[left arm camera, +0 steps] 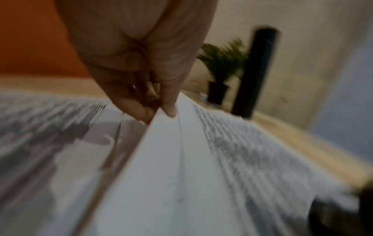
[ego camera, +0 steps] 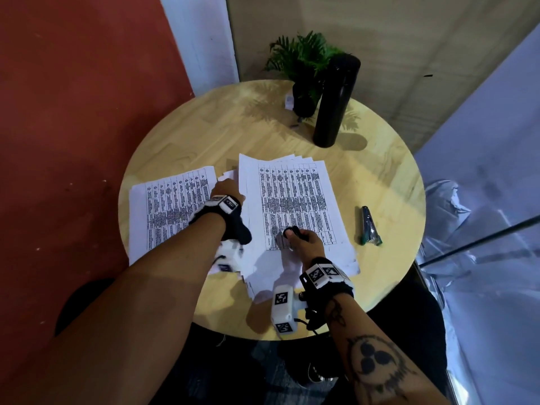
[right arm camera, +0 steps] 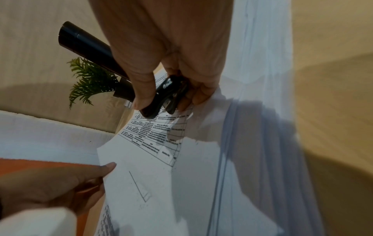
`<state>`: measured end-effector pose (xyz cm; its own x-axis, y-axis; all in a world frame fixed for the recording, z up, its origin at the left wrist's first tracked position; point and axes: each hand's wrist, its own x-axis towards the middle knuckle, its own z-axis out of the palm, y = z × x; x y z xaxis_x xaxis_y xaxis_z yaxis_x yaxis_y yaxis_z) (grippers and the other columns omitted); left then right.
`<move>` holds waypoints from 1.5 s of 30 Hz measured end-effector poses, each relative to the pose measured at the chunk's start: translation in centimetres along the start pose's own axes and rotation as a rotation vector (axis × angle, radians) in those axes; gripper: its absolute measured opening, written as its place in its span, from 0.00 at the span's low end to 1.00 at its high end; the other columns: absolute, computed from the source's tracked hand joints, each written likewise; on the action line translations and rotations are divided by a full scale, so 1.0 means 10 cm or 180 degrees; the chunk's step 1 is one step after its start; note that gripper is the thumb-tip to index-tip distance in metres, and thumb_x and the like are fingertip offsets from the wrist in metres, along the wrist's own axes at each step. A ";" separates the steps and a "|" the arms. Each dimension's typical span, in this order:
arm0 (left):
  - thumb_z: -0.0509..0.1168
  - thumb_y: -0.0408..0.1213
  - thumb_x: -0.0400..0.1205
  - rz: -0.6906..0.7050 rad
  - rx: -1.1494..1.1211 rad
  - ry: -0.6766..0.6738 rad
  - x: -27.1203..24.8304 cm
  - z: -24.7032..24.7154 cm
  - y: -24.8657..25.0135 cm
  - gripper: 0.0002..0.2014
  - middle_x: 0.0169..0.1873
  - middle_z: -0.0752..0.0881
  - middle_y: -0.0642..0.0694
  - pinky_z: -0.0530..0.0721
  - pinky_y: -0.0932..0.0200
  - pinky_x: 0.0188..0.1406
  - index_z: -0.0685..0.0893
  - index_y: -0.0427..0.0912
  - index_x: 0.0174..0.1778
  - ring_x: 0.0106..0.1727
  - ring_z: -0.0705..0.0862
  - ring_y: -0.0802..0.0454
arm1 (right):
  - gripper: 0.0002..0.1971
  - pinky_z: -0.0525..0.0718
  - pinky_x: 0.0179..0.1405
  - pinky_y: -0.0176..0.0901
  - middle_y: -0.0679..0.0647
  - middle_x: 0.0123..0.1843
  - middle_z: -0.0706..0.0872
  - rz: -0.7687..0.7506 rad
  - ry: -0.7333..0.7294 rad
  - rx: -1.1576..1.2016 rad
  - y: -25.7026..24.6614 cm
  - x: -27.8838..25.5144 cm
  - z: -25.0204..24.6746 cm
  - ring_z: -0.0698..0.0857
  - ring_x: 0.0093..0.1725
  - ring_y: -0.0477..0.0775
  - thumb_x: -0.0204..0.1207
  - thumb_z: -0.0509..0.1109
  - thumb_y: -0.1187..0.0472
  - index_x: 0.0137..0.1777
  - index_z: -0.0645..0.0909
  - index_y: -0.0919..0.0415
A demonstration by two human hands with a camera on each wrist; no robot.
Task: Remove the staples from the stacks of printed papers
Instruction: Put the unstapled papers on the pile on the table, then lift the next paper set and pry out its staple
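Two lots of printed papers lie on the round wooden table [ego camera: 380, 176]: a left stack [ego camera: 169, 206] and a larger, fanned right stack [ego camera: 295, 200]. My left hand [ego camera: 226, 190] pinches the left edge of the top sheet [left arm camera: 181, 159] of the right stack between thumb and fingers, lifting that edge. My right hand [ego camera: 304, 241] grips a black staple remover [ego camera: 292, 232] [right arm camera: 165, 97] and rests low on the right stack, near its front. No staple is visible.
A stapler [ego camera: 368, 226] with green tips lies to the right of the papers. A tall black bottle [ego camera: 336, 100] and a small potted fern [ego camera: 304, 59] stand at the table's far side. Red wall on the left, glass panel on the right.
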<state>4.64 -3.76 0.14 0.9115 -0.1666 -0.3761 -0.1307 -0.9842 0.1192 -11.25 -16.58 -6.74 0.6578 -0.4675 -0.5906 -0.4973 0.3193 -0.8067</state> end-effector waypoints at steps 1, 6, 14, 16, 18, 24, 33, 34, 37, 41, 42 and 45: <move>0.66 0.42 0.81 -0.0074 -0.0076 -0.0011 -0.01 0.00 -0.01 0.21 0.61 0.83 0.33 0.78 0.52 0.49 0.79 0.28 0.61 0.61 0.82 0.36 | 0.16 0.79 0.58 0.50 0.60 0.49 0.81 0.0024 -0.0014 0.0011 -0.01 0.00 -0.01 0.79 0.49 0.55 0.73 0.74 0.63 0.57 0.77 0.68; 0.62 0.36 0.84 0.0267 0.0012 0.0485 -0.12 0.04 0.02 0.22 0.61 0.83 0.33 0.78 0.47 0.56 0.71 0.36 0.74 0.63 0.81 0.34 | 0.17 0.78 0.57 0.49 0.60 0.50 0.81 -0.0005 -0.0010 -0.0016 -0.01 -0.02 -0.01 0.79 0.50 0.55 0.73 0.74 0.63 0.59 0.77 0.70; 0.72 0.35 0.77 -0.0419 -0.2409 -0.0561 0.01 0.18 -0.09 0.27 0.66 0.78 0.38 0.78 0.48 0.63 0.71 0.33 0.68 0.64 0.79 0.39 | 0.12 0.78 0.61 0.54 0.60 0.49 0.82 -0.0044 -0.0043 -0.0076 0.02 -0.01 -0.02 0.79 0.49 0.56 0.72 0.75 0.63 0.52 0.77 0.64; 0.75 0.38 0.74 -0.0336 -0.2731 -0.0669 0.00 0.22 -0.08 0.30 0.63 0.81 0.44 0.76 0.52 0.65 0.75 0.34 0.71 0.64 0.80 0.45 | 0.11 0.79 0.60 0.54 0.60 0.47 0.83 -0.0011 -0.0084 -0.0071 0.01 -0.01 -0.03 0.79 0.49 0.56 0.72 0.75 0.64 0.50 0.77 0.64; 0.76 0.38 0.74 -0.0387 -0.2634 -0.0420 -0.04 0.26 -0.06 0.27 0.62 0.84 0.39 0.79 0.53 0.63 0.80 0.33 0.67 0.63 0.83 0.42 | 0.07 0.80 0.57 0.53 0.57 0.41 0.83 0.0107 -0.0113 0.0039 -0.03 -0.02 -0.03 0.80 0.46 0.56 0.73 0.74 0.65 0.45 0.78 0.63; 0.75 0.31 0.73 0.0040 -0.3093 0.0303 -0.27 0.19 -0.01 0.20 0.57 0.86 0.35 0.76 0.61 0.49 0.84 0.31 0.61 0.56 0.85 0.44 | 0.05 0.75 0.37 0.37 0.53 0.38 0.82 -0.0396 -0.0195 0.0218 -0.59 -0.18 -0.25 0.78 0.38 0.49 0.74 0.72 0.67 0.47 0.79 0.62; 0.75 0.24 0.71 0.0994 -0.3999 0.0767 -0.56 -0.52 -0.13 0.15 0.44 0.89 0.45 0.82 0.50 0.58 0.86 0.35 0.53 0.43 0.88 0.59 | 0.23 0.77 0.60 0.44 0.52 0.82 0.54 -0.2877 -0.0168 -0.2964 -2.24 -0.72 -0.51 0.79 0.60 0.48 0.63 0.82 0.57 0.58 0.84 0.63; 0.74 0.24 0.71 0.1136 -0.3890 0.0837 -0.59 -0.59 -0.14 0.14 0.45 0.89 0.45 0.82 0.51 0.57 0.86 0.36 0.52 0.40 0.87 0.66 | 0.23 0.78 0.57 0.43 0.51 0.83 0.53 -0.3012 -0.0135 -0.3238 -2.36 -0.81 -0.51 0.81 0.61 0.51 0.63 0.82 0.55 0.58 0.84 0.60; 0.75 0.28 0.72 0.1507 -0.3596 0.1046 -0.70 -0.81 -0.17 0.10 0.48 0.88 0.44 0.82 0.52 0.55 0.87 0.38 0.49 0.41 0.86 0.65 | 0.24 0.74 0.57 0.40 0.52 0.81 0.59 -0.3185 -0.0144 -0.3986 -2.65 -1.03 -0.50 0.78 0.67 0.54 0.65 0.80 0.52 0.61 0.83 0.55; 0.75 0.31 0.73 0.1544 -0.3625 0.1132 -0.83 -1.03 -0.24 0.09 0.40 0.90 0.60 0.83 0.52 0.56 0.88 0.42 0.48 0.48 0.88 0.54 | 0.26 0.77 0.61 0.50 0.57 0.63 0.77 -0.3208 -0.0357 -0.3940 -2.87 -1.23 -0.51 0.79 0.62 0.59 0.66 0.78 0.49 0.62 0.81 0.58; 0.75 0.32 0.73 0.1592 -0.3584 0.1149 -0.87 -1.11 -0.26 0.10 0.42 0.90 0.59 0.84 0.50 0.58 0.88 0.42 0.49 0.50 0.88 0.52 | 0.25 0.77 0.61 0.54 0.57 0.60 0.78 -0.3218 -0.0433 -0.3806 -2.93 -1.28 -0.51 0.80 0.60 0.59 0.65 0.79 0.50 0.61 0.82 0.59; 0.77 0.35 0.70 0.1663 -0.3627 0.1230 -1.05 -1.48 -0.23 0.15 0.37 0.89 0.65 0.86 0.58 0.49 0.86 0.41 0.52 0.44 0.88 0.64 | 0.23 0.80 0.57 0.58 0.57 0.53 0.83 -0.3353 -0.0666 -0.3517 -3.08 -1.47 -0.48 0.83 0.54 0.58 0.63 0.81 0.51 0.55 0.85 0.63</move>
<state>1.18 1.16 17.39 0.9311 -0.2956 0.2138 -0.2728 -0.1750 0.9460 -8.34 -23.52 26.85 0.9864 0.0685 0.1492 0.1333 -0.8649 -0.4839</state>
